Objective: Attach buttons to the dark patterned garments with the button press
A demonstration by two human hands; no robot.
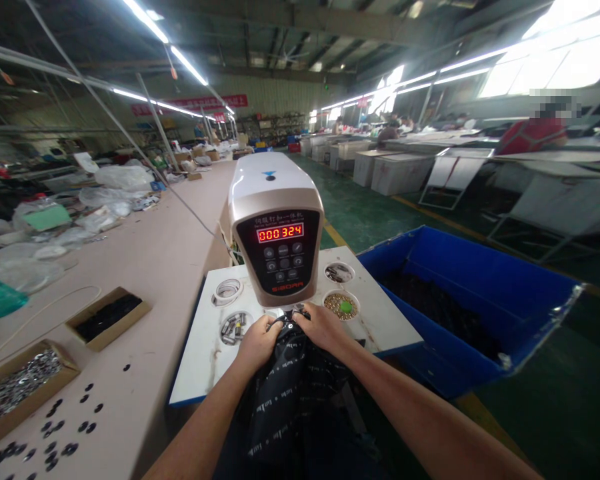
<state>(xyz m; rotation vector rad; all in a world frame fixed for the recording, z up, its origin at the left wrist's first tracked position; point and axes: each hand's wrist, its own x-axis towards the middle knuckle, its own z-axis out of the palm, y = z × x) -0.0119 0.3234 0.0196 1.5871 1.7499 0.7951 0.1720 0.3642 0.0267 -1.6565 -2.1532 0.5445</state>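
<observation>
The white desk [203, 347] has round wells [216, 297] in its top; silvery cylinders [233, 328] fill the near left one, gold beads [333, 303] with a green piece [347, 307] the near right one, and small metal parts [339, 272] the far right one. The machine [275, 253] stands between them. The long pinkish desk [175, 267] at left carries a box [123, 327] of black pieces, a box [40, 403] of shiny rings, loose black discs [70, 449] and, farther back, plastic bags [123, 177]. On the green floor [357, 227] sits a blue bin [490, 287], right of the white desk.
</observation>
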